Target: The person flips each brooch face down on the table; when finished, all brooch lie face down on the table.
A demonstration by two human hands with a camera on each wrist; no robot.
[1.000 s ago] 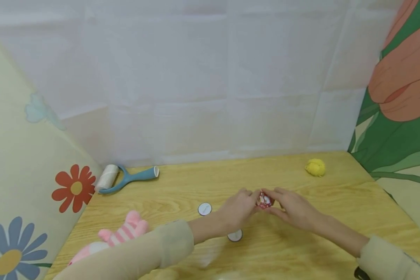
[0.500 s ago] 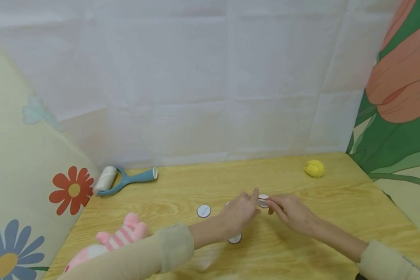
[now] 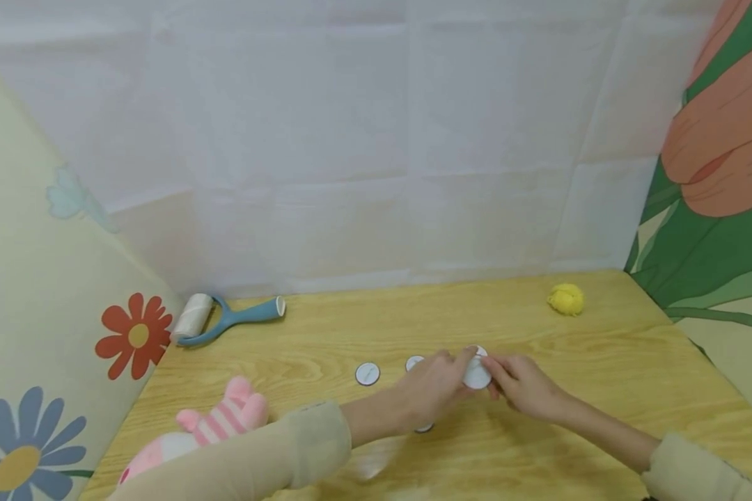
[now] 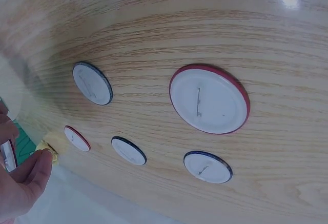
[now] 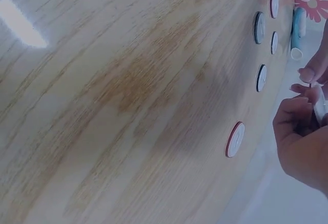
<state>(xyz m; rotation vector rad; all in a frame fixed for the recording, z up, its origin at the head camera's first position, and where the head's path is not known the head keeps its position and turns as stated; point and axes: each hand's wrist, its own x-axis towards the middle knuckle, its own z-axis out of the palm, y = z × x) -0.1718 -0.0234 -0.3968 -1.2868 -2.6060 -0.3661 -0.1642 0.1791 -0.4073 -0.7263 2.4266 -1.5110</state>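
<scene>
A round pin-back button badge (image 3: 477,376) is held between both hands above the table, its white back facing up in the head view. My left hand (image 3: 432,388) pinches its left edge, while my right hand (image 3: 529,387) grips the right edge between thumb and fingers. In the right wrist view, the right hand (image 5: 302,139) is curled round the badge and the left fingertips meet at its edge. Several similar badges lie white back up on the wood, among them a red-rimmed badge (image 4: 207,101) and a dark-rimmed badge (image 4: 92,84). The held badge's front is hidden.
A pink-and-white striped plush toy (image 3: 222,424) lies at the left, partly behind the left sleeve. Farther back stands a blue-handled lint roller (image 3: 228,320). Near the back right edge sits a yellow ball-like thing (image 3: 566,299). A white sheet (image 3: 376,153) hangs behind the table.
The held badge showed its red printed front, then appeared nearly edge-on in the right hand; now its white back faces up. The left fingers have come back onto its edge.
</scene>
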